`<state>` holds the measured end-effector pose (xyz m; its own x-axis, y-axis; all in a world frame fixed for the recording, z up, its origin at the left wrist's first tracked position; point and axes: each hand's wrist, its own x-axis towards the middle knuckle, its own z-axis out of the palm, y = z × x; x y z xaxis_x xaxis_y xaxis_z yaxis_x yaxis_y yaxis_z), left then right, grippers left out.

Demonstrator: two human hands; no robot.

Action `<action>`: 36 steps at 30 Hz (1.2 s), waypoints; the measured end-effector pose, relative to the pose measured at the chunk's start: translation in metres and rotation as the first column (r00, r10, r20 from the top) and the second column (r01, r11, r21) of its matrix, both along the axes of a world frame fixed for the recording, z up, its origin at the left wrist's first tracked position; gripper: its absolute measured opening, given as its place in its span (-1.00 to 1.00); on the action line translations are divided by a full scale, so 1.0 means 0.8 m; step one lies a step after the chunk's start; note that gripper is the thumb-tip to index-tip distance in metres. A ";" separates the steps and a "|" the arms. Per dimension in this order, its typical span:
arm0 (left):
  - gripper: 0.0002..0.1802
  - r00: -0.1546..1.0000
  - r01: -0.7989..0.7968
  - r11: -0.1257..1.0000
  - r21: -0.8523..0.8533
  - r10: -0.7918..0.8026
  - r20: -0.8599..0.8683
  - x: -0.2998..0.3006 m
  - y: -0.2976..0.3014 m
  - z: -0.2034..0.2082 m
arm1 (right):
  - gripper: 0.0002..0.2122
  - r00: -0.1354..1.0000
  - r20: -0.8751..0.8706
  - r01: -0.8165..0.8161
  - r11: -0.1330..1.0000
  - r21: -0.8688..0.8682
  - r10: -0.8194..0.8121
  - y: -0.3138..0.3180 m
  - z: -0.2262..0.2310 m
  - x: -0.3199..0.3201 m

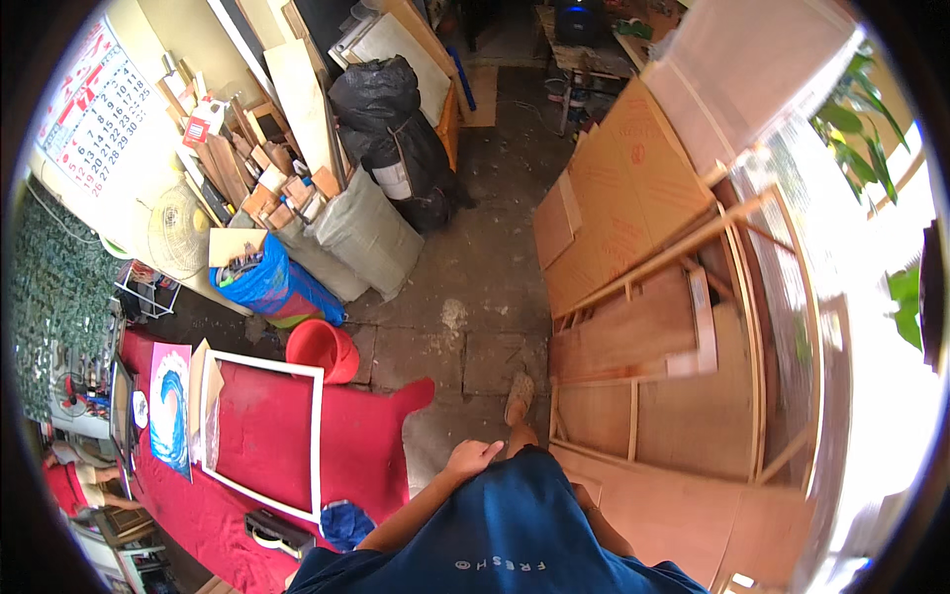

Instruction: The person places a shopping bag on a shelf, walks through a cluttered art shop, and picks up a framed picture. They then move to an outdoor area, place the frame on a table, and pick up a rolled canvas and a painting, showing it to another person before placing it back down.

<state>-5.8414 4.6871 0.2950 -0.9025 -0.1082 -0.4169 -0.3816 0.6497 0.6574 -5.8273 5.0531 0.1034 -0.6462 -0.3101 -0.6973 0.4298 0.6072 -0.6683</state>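
Note:
My left hand [473,457] hangs at the front of my dark blue shirt [495,525], with its back and thumb showing. Its fingers are curled under and mostly hidden, so I cannot see whether they hold anything. Of my right arm only the forearm [606,525] shows beside the shirt; the hand is hidden. To the left of my left hand, a white rectangular frame [317,436] lies on a red cloth [366,445]. Beside the frame is a painting of a blue wave [170,406]. My sandalled foot [519,398] is on the dark floor.
A red bucket [323,351] stands beyond the cloth. Sacks of wood offcuts [371,233] and a black bag [391,129] line the far left. Cardboard sheets [628,188] and a wooden frame structure [643,381] lean along the right. Another person [74,483] is at the far left edge.

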 end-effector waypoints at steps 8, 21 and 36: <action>-0.41 0.880 -0.475 0.869 0.140 0.469 0.074 -0.200 -0.182 -0.028 | -0.88 0.972 -0.123 -0.178 0.971 0.162 0.198 -0.131 0.023 -0.436; -0.54 0.728 -0.609 0.789 0.078 0.518 0.448 -0.382 -0.366 -0.237 | -0.91 0.955 -0.145 -0.236 0.958 0.160 0.259 -0.363 0.038 -0.854; -0.60 0.817 -0.565 0.783 0.260 0.487 0.308 -1.063 -0.712 -0.192 | -0.68 0.999 -0.026 -0.038 0.968 0.248 0.046 -0.558 0.024 -1.197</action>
